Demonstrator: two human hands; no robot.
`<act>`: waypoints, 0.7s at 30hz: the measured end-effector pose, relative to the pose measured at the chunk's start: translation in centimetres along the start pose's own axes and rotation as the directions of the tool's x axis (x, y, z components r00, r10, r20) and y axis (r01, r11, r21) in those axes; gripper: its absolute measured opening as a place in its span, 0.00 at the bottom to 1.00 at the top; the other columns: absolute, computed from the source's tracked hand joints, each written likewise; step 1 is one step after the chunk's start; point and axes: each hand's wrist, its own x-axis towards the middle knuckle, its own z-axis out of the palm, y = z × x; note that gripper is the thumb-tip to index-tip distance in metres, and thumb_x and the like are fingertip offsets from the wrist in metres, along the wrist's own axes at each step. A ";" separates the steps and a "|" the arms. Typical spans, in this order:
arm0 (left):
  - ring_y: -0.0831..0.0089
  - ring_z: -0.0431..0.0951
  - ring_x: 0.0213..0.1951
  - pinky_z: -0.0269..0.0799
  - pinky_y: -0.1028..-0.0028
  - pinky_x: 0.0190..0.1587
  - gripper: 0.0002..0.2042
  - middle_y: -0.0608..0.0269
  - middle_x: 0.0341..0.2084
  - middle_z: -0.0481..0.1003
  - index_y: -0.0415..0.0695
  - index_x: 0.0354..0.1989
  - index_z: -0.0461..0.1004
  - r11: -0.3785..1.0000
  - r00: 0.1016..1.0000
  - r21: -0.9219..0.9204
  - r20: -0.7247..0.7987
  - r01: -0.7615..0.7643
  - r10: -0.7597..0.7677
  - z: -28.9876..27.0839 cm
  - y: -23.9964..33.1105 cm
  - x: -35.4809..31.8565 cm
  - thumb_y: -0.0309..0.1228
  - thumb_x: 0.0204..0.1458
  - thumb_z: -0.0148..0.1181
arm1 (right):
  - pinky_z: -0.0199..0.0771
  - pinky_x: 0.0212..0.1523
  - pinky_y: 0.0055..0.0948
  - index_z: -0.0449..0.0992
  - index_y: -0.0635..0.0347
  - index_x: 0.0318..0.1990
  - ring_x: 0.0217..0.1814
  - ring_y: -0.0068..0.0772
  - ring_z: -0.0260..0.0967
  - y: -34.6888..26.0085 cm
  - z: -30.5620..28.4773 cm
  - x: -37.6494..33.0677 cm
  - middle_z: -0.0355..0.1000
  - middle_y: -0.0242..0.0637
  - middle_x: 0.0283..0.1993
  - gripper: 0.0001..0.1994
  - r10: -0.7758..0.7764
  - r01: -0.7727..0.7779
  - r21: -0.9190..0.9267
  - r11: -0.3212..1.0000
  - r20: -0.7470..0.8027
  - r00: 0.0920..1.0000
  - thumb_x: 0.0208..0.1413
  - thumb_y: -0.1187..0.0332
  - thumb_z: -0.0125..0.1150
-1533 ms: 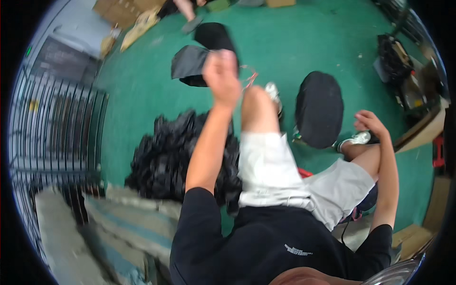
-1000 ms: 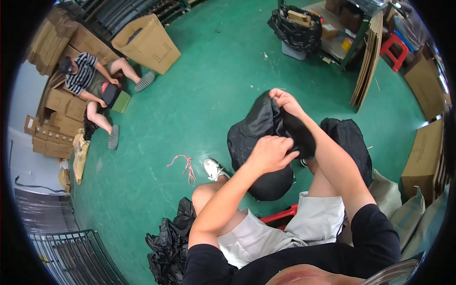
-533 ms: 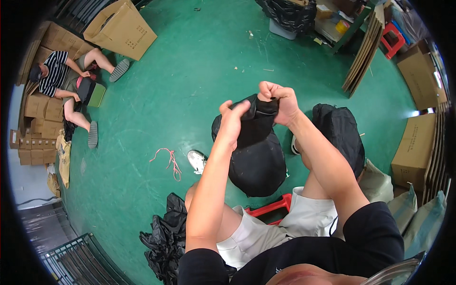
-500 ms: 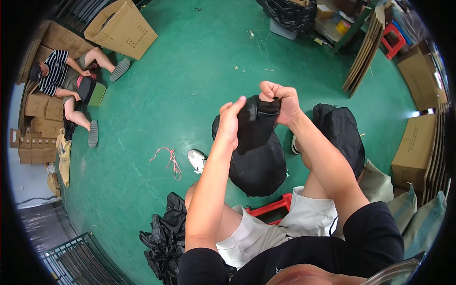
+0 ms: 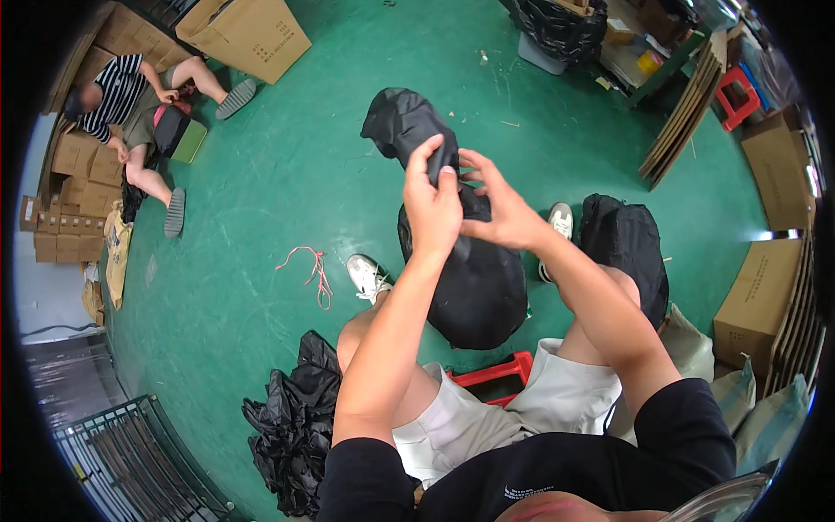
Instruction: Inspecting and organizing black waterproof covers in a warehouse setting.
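Observation:
A floppy black fabric piece (image 5: 402, 123) rises up and to the left from my hands, its far end bulging and creased. My left hand (image 5: 435, 207) is closed round its lower part. Close on the right, my right hand (image 5: 506, 209) has its fingers curved and apart, by the near end of the piece; whether the fingertips touch it I cannot tell. Below both hands, a large rounded black bag-like thing (image 5: 477, 296) stands on the floor between my feet, its upper part partly hidden by my hands.
Crumpled black sheeting (image 5: 296, 426) lies left of my legs. Another black bag (image 5: 623, 248) stands by my right knee. A red plastic stool (image 5: 496, 376) shows between my thighs. Pink string (image 5: 313, 277) lies on the green floor. A seated person (image 5: 122, 96) works far left beside cartons (image 5: 248, 39).
The black fabric piece swung from between both hands to up and left. My right hand let go of its edge and opened; my left hand now grips round the piece.

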 end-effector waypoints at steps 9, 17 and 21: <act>0.55 0.70 0.51 0.62 0.64 0.57 0.28 0.46 0.52 0.70 0.38 0.64 0.60 0.845 0.902 0.406 0.392 -0.348 0.184 1.6 -0.3 -1.1 0.39 0.56 0.55 | 0.70 0.48 0.36 0.65 0.67 0.53 0.48 0.50 0.70 3.2 1.3 1.4 0.70 0.51 0.45 0.21 0.041 -0.070 -0.047 0.996 -0.453 0.890 0.50 0.74 0.56; 0.54 0.70 0.50 0.61 0.59 0.55 0.36 0.46 0.46 0.71 0.33 0.63 0.55 0.458 0.861 0.753 0.283 -0.472 0.422 0.1 0.2 0.0 0.24 0.42 0.60 | 0.76 0.40 0.27 0.74 0.72 0.42 0.36 0.30 0.73 4.1 -0.7 1.5 0.76 0.41 0.38 0.21 0.401 -0.242 0.906 0.347 0.090 0.912 0.40 0.81 0.39; 0.53 0.69 0.52 0.60 0.59 0.56 0.37 0.47 0.47 0.69 0.34 0.63 0.54 0.348 0.834 0.828 0.232 -0.440 0.501 -0.9 0.3 0.5 0.22 0.41 0.62 | 0.75 0.49 0.37 0.72 0.74 0.47 0.42 0.42 0.75 1.1 -1.8 1.2 0.75 0.51 0.43 0.22 0.292 -0.284 0.958 -0.048 0.285 0.913 0.44 0.71 0.44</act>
